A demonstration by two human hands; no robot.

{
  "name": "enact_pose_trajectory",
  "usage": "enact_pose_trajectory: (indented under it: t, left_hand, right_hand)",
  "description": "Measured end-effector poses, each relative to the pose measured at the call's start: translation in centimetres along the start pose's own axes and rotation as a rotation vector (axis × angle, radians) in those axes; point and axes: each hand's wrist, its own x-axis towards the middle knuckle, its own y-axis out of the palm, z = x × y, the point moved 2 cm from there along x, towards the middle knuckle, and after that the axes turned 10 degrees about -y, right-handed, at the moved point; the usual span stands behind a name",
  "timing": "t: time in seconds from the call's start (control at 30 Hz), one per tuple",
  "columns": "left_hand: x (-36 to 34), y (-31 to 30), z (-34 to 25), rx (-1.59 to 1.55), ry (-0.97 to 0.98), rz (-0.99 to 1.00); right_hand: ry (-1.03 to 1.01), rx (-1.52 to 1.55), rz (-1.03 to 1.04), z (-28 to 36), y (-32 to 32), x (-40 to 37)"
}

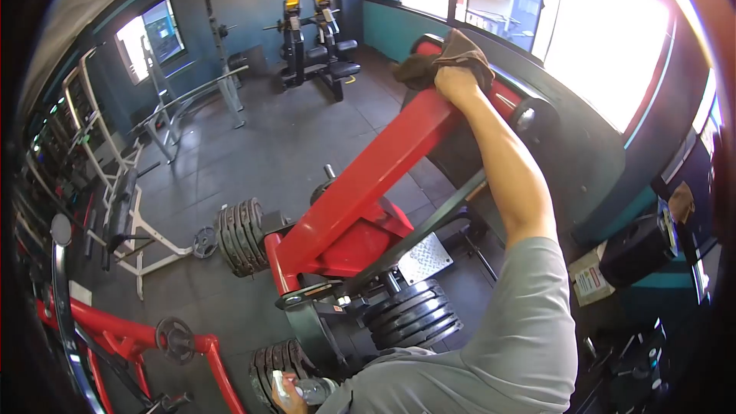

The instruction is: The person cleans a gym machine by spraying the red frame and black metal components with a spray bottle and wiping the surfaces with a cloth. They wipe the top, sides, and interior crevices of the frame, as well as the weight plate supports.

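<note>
My right hand [458, 83] is stretched far forward, its fingers closed over a brown cloth [464, 50]. The cloth is bunched on the upper end of a red gym machine's thick beam [368, 172], by its dark end plate. Low in the view, my left hand [290, 397] grips a clear spray bottle [313, 391] with a white trigger head, held close to my body. Black weight plates [280, 364] are stacked on the machine just behind that hand.
More weight plates [241, 238] hang on the machine's far side. A red-framed machine [123, 328] stands at lower left, and a white bench frame [142, 218] beyond it. A yellow-armed machine [314, 38] is at the back. At right, a cardboard box [589, 280] sits near the wall.
</note>
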Motion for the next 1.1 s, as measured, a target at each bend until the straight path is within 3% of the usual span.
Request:
enact_pose_trajectory:
  t: [0.07,0.13,0.2,0.23,0.3,0.33,0.43,0.53,0.57,0.7,0.8,0.87,0.93,0.97,1.03,1.1]
  left_hand:
    - [0.8,0.7,-1.9,0.015,0.105,0.026]
    - [1.0,0.3,-4.5,0.085,0.097,0.085]
    - [2.0,0.4,-4.4,0.085,0.138,0.102]
    - [2.1,0.8,-4.5,0.049,0.143,0.032]
    - [2.8,0.3,-4.3,0.057,0.118,0.109]
    - [2.9,0.1,-4.4,0.059,0.099,0.143]
    - [3.2,0.1,-4.8,0.023,0.164,0.094]
    - [3.1,0.3,-5.5,0.064,0.188,0.103]
    - [3.0,0.5,-5.5,0.071,0.195,0.105]
    - [3.2,2.1,-6.2,0.056,0.231,0.146]
    - [5.6,5.5,-10.3,0.058,0.36,0.233]
    - [7.9,8.5,-12.8,0.092,0.362,0.356]
    - [11.0,12.8,-15.4,-0.035,0.526,0.376]
    - [12.7,14.7,-16.4,-0.01,0.414,0.463]
    - [17.0,19.0,-17.5,-0.028,0.352,0.608]
    - [20.2,22.1,-20.1,-0.05,0.298,0.728]
  right_hand:
    - [0.061,-0.013,0.008,1.4,-4.2,-6.0]
    - [0.223,0.124,-0.072,1.2,-4.4,-10.5]
    - [0.068,-0.515,-0.084,2.4,-7.4,-16.1]
    - [0.192,-0.323,-0.138,2.5,-7.8,-17.6]
    - [0.413,0.076,-0.255,3.0,-8.0,-18.7]
    - [0.429,0.09,-0.284,3.4,-7.9,-18.9]
    - [0.431,0.055,-0.399,4.0,-6.5,-18.3]
    - [0.299,-0.046,-0.499,3.7,-4.8,-14.0]
    - [0.308,-0.019,-0.405,4.0,-4.5,-12.3]
    - [0.308,0.581,-0.574,8.0,1.3,-4.4]
    - [0.207,0.797,-0.222,19.5,1.1,-3.9]
    - [-0.247,0.186,-0.478,25.9,2.2,-4.6]
    - [-0.319,0.502,-0.186,25.7,0.1,-4.2]
    - [-0.352,0.647,-0.025,24.8,-0.8,-4.1]
    - [-0.313,0.485,0.016,19.6,0.9,-2.7]
    - [-0.072,0.47,0.358,12.7,-2.6,-2.3]
